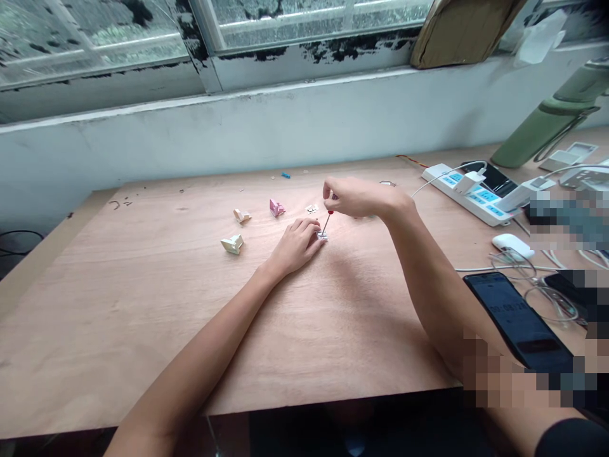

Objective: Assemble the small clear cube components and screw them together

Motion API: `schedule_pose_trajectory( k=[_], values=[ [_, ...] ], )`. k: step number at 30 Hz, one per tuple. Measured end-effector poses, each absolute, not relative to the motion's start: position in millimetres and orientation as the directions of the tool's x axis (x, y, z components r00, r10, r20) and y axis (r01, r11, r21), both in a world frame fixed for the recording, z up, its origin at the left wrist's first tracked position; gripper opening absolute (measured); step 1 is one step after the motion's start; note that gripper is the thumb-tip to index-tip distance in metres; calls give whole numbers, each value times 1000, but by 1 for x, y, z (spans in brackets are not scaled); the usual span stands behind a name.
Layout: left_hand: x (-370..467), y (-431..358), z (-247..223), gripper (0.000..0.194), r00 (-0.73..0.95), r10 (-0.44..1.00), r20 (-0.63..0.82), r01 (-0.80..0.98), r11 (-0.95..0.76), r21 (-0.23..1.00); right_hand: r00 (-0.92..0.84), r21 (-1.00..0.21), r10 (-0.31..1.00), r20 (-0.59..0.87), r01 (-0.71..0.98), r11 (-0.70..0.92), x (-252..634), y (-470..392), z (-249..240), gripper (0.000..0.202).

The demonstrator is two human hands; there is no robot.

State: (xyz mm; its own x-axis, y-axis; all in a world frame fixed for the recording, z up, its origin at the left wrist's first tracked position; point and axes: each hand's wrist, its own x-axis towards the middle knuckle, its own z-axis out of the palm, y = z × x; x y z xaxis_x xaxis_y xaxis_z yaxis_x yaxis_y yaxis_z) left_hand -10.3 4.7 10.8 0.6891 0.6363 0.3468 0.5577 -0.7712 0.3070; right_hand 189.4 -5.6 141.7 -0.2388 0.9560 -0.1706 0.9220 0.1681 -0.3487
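My right hand [340,195] pinches the handle of a small screwdriver [326,223] from above. The handle shows some red, and the thin shaft slants down to a small pale, metallic-looking piece [322,235] on the table. Flat on the wood, my left hand [299,243] holds that piece steady between thumb and fingers. Part of the piece is hidden by the fingers, so its kind is not clear. Left of the hands lie a pink plastic piece [276,207], a peach one [242,216] and a cream one [233,244]. Tiny parts [311,209] sit just beyond my left hand.
A white power strip [469,193] with chargers and cables stands at the right. Nearer are a white mouse-like object [512,246] and a phone [518,317]. A green bottle [547,117] leans behind them. A small blue bit [285,175] lies near the wall.
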Motion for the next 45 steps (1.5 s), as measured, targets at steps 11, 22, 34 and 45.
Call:
schedule_pose_trajectory(
  k=[11,22,34,45],
  values=[
    [-10,5,9,18,687,635,353,556,-773,307,-262,-368,960,-97,906,210,189,2,135,36],
    [-10,6,10,18,692,628,356,544,-778,316,-296,-379,953,-65,891,251,183,0,136,41],
    [-10,5,11,18,691,633,350,547,-774,319,-306,-439,952,-29,859,263,188,-6,145,16],
    [-9,5,9,20,686,637,352,549,-771,323,-298,-462,954,29,842,278,203,-4,148,24]
  ],
)
